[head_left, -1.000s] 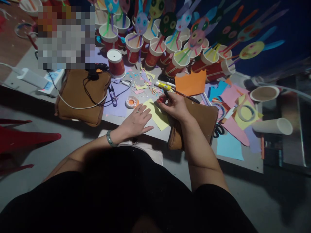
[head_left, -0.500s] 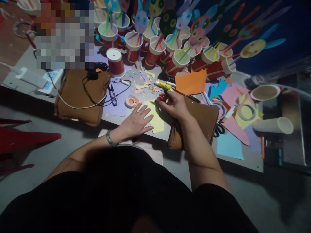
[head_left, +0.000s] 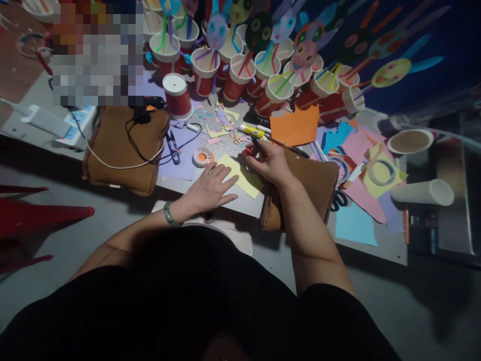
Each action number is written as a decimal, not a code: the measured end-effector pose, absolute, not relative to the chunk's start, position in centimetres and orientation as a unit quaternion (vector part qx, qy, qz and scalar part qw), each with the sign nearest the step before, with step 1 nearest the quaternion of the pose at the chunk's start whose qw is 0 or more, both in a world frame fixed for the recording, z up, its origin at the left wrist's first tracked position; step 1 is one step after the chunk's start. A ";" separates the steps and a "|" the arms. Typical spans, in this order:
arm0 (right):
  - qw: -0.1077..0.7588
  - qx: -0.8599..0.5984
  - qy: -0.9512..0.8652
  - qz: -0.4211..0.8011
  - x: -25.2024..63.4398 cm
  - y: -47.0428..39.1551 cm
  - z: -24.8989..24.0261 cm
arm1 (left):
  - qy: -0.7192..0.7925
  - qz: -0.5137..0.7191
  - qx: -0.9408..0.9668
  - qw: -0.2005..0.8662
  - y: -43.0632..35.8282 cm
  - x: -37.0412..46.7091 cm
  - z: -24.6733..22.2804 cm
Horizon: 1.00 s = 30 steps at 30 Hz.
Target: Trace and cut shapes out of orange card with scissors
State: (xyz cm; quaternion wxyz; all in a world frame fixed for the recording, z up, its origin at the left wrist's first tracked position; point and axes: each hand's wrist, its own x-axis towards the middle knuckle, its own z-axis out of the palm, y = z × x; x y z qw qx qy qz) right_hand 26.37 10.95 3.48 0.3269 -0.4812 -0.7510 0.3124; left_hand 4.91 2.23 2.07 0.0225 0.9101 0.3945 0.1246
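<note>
My left hand (head_left: 213, 189) lies open near the table's front edge, fingers spread beside a piece of yellow paper (head_left: 246, 179). My right hand (head_left: 269, 161) is closed on a black pen (head_left: 257, 144), held above the far right part of that paper. A small red thing (head_left: 247, 151) shows by its fingertips; I cannot make out what it is. A tape roll with an orange core (head_left: 203, 157) lies just beyond my left hand. A yellow glue stick (head_left: 252, 131) lies beyond my right hand, whose forearm passes over a brown cushion (head_left: 311, 183).
Red paper cups (head_left: 239, 80) with paper rabbit heads on straws crowd the back. Another brown cushion (head_left: 124, 150) with cables and thread snips (head_left: 173, 148) are at left. Orange paper (head_left: 295, 126), coloured scraps, black-handled scissors (head_left: 340, 199) and a fallen white cup (head_left: 421, 193) are at right.
The yellow paper has turned, its near end swinging to the right. My left hand has drawn slightly back off it. My right hand still holds the pen in nearly the same place.
</note>
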 end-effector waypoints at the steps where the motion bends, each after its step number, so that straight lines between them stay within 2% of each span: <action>1: 0.325 -0.482 -0.752 0.312 26.4 11.0 3.5 | 0.398 0.120 0.909 0.018 2.2 4.9 2.1; 13: 0.321 -0.483 -0.758 0.299 27.3 11.3 4.2 | 0.441 0.130 0.888 -0.004 1.6 5.0 1.8; 24: 0.186 -0.469 -0.804 0.315 28.8 11.4 5.7 | 0.475 0.154 0.866 -0.016 1.4 5.0 1.8; 30: 0.168 -0.464 -0.811 0.314 28.6 11.3 5.5 | 0.469 0.152 0.870 0.002 1.4 4.9 1.8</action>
